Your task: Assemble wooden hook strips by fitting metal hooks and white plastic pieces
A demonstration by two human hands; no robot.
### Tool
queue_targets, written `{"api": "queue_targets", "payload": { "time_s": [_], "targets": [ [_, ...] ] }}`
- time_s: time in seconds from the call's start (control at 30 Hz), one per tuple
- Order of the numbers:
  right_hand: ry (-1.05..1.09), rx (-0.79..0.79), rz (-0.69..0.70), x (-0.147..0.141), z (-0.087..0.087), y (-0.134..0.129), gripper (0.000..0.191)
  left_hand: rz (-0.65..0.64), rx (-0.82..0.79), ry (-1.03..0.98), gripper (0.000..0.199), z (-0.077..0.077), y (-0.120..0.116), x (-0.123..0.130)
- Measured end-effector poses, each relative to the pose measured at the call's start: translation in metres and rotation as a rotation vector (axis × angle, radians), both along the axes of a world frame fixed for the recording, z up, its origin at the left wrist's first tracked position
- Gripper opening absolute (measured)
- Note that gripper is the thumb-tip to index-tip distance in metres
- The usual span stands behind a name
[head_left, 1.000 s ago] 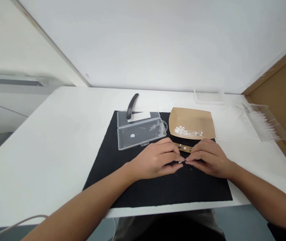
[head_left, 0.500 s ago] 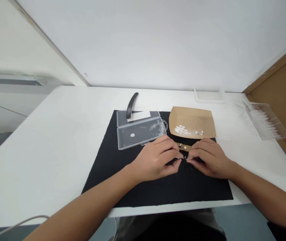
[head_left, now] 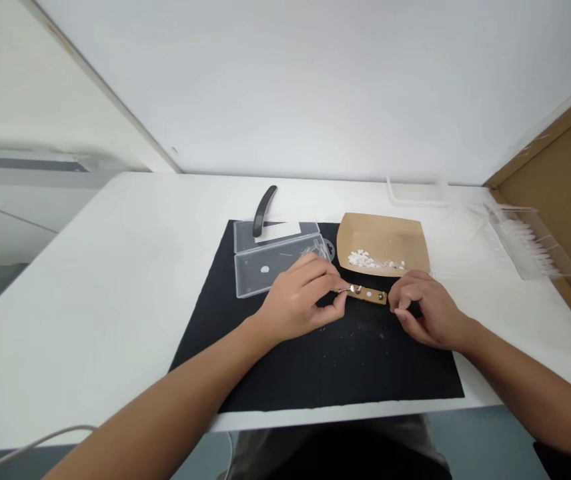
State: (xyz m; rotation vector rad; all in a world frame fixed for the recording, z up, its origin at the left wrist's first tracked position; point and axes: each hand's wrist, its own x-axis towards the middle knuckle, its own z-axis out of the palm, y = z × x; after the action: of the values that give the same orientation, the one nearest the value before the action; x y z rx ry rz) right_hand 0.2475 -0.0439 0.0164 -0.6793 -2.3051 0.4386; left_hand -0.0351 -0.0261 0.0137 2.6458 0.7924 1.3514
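My left hand (head_left: 305, 297) pinches a small piece with a pale, shiny tip (head_left: 350, 288) between thumb and index finger, at the left end of a narrow brown strip (head_left: 375, 294). The strip lies on the black mat and bears round metal bits and a white dot; its left end is hidden by my fingers. My right hand (head_left: 425, 310) is beside the strip's right end, fingers curled and thumb against the index finger. Whatever it might hold is hidden. Tiny pale specks are scattered on the black mat (head_left: 290, 373) below.
Behind the strip stands a brown paper tray (head_left: 385, 230) with several small white bits. An open clear plastic case (head_left: 253, 270) lies at left, with a black curved tool (head_left: 264, 212) across its back. A clear box of white nail-like tips (head_left: 533, 247) is at right.
My hands have moved apart. The left went up and left to the strip with its small piece; the right shifted slightly right. More of the brown strip now shows between them.
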Motion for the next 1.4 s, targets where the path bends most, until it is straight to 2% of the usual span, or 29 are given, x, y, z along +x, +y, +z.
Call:
{"api": "queue_targets", "payload": {
  "time_s": [0.17,0.4,0.5,0.57,0.63,0.73,0.83,0.93,1.03,1.23,1.4],
  "targets": [
    [0.027,-0.064,-0.026,0.002,0.004,0.003,0.024,0.016,0.016,0.011,0.014,0.001,-0.003,0.001],
    [-0.018,0.235,0.038,0.01,0.006,0.007,0.026,0.036,0.03,-0.015,0.014,0.001,-0.001,0.001],
    [-0.039,0.282,0.017,0.012,0.007,0.007,0.031,0.038,0.027,-0.021,0.015,0.001,-0.001,0.002],
    [-0.025,0.275,-0.056,0.011,0.007,0.007,0.028,0.035,0.02,-0.034,0.015,0.001,-0.001,0.002],
    [-0.029,0.276,-0.187,0.01,0.006,0.007,0.021,0.035,0.0,-0.052,0.015,0.0,-0.001,0.002],
    [-0.087,0.338,-0.396,0.01,0.004,0.01,0.01,0.056,-0.067,-0.101,0.013,-0.001,-0.002,0.002],
    [-0.143,0.394,-0.518,0.013,0.002,0.016,0.006,0.084,-0.148,-0.153,0.009,-0.001,-0.004,0.002],
    [-0.166,0.38,-0.555,0.017,0.0,0.022,0.003,0.089,-0.23,-0.162,0.015,0.0,-0.005,0.002],
    [-0.149,0.353,-0.563,0.02,-0.003,0.026,0.012,0.07,-0.265,-0.158,0.025,0.0,-0.006,0.002],
    [-0.109,0.318,-0.57,0.019,-0.006,0.028,0.025,0.043,-0.173,-0.158,0.024,-0.001,-0.008,0.003],
    [-0.069,0.327,-0.595,0.018,-0.003,0.026,0.018,0.012,-0.161,-0.124,0.026,-0.001,-0.008,0.002]
  ]
}}
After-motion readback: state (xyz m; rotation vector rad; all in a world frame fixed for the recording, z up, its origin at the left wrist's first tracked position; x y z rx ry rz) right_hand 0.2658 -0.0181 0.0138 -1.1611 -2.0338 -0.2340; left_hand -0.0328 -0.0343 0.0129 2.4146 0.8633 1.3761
